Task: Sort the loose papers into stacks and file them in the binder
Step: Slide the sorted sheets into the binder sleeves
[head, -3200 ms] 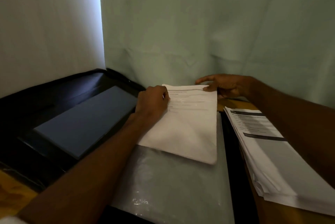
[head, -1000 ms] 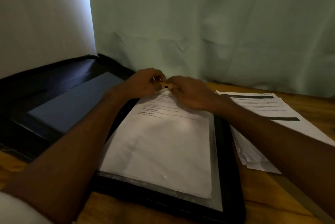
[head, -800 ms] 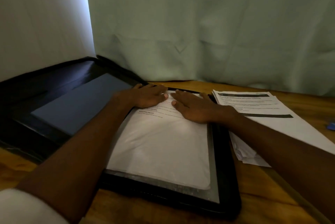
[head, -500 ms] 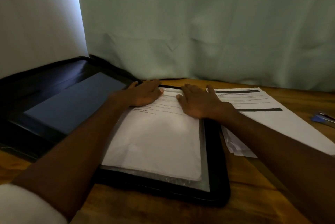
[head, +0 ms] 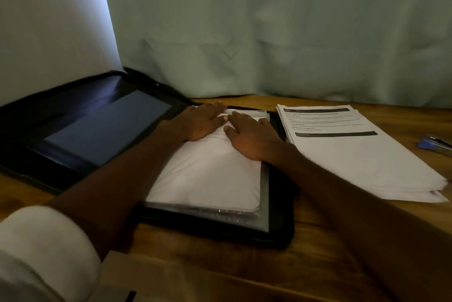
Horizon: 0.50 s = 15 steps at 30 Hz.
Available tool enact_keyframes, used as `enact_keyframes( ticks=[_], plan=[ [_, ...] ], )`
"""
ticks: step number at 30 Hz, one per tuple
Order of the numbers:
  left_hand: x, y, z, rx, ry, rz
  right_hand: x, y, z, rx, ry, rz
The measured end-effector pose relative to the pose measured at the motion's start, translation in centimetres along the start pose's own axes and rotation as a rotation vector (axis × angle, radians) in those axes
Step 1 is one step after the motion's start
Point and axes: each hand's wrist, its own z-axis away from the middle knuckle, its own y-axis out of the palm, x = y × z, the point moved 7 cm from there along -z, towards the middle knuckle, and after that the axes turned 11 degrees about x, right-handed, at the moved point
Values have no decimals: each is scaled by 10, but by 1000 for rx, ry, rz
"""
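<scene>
Nothing printed can be read. The top sheet of the paper stack (head: 354,150), just right of the right hand (head: 249,135), carries two dark header bars and rows of small text, all too blurred to make out. Faint lines on the filed sheet (head: 208,174) under both hands are equally illegible.

On the worktop (head: 318,240) the open binder (head: 281,204) lies left of the paper stack (head: 362,155), both hands resting on the sheet (head: 208,174) inside it.
</scene>
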Motion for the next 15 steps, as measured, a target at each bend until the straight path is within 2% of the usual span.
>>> enact_keyframes(
  ticks=[3, 5, 8, 10, 13, 15],
  plan=[
    [-10, -17, 25, -45, -75, -92, 1, 0, 5, 9, -2, 10],
    [-10, -20, 51, -13, -178, -28, 2, -3, 9, -3, 4, 37],
    [-11, 0, 103, 77, -331, -62, 10, -19, 23, -114, -3, 76],
    [-13, 21, 132, 79, -363, -44, 28, -26, 38, -155, -48, 46],
    [-16, 33, 146, -13, -343, -59, 58, -9, 62, -16, -98, -25],
    [-15, 36, 142, 0, -338, -118, 65, 15, 70, 111, -99, 27]
  ],
)
